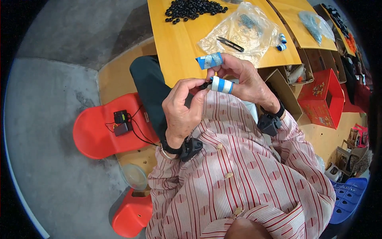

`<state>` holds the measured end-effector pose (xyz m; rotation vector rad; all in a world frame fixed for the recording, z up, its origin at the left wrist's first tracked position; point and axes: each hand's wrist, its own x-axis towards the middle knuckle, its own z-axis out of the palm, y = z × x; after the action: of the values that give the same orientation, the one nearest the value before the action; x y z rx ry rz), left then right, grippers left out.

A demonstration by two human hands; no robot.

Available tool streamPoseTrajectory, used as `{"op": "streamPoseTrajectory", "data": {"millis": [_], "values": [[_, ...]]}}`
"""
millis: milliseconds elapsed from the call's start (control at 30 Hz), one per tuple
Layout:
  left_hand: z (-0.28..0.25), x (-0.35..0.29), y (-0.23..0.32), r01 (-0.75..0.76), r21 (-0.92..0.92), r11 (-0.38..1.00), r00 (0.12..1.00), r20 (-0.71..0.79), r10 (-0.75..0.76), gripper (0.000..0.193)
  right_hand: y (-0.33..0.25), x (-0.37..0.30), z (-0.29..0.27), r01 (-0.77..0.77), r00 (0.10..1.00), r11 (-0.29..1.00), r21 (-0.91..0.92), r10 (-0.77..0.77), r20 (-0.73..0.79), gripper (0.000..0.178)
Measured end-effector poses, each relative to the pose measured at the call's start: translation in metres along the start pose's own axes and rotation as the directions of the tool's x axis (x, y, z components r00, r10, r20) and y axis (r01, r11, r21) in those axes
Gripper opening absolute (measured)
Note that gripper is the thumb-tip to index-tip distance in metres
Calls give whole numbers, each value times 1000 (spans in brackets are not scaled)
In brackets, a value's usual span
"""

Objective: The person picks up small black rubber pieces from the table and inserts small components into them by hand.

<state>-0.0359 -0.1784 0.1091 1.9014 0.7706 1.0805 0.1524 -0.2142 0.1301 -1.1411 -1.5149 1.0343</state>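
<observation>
In front of my lap my left hand (182, 106) pinches a small dark piece (205, 85) between thumb and forefinger. It looks black and is mostly covered by fingertips, so its exact kind is hard to tell. From the other side my right hand (250, 81) meets it with curled fingers. Blue and white tape (222, 85) wraps the right thumb, and more tape (210, 60) covers the right forefinger. On the yellow table (171, 47) beyond lie a pile of small black rings (193, 8) and a pair of thread snips (230, 44) on a clear plastic bag (215, 36).
Small bluish bits (247, 20) lie in the bag, with tape loops (281, 42) beside it. Another bag (314, 26) rests on the table at right. A red box (321, 99) stands below. At left, a red stool (93, 131) carries a black device (121, 123) with cables.
</observation>
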Motion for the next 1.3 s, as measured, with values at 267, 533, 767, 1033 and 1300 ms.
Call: {"op": "streamPoseTrajectory", "data": {"millis": [267,533,767,1033,1300], "values": [[0,1,3,-50,65,997,999,-17,51,16,4,-1,5,77,995,993,-87,-83,-61,38],[-1,-1,0,-108,78,991,994,-27,110,20,-3,-1,4,45,999,989,-144,-47,-13,38],[-1,-1,-2,-109,39,993,992,-51,111,21,-3,-1,3,39,999,997,-66,-40,-18,36],[2,-7,-7,-98,7,995,988,-117,98,28,-2,-3,3,52,999,997,-53,-53,-11,42],[0,-5,-4,-215,87,973,969,-108,223,31,-2,-6,2,114,992,983,-143,-120,-37,48]]}}
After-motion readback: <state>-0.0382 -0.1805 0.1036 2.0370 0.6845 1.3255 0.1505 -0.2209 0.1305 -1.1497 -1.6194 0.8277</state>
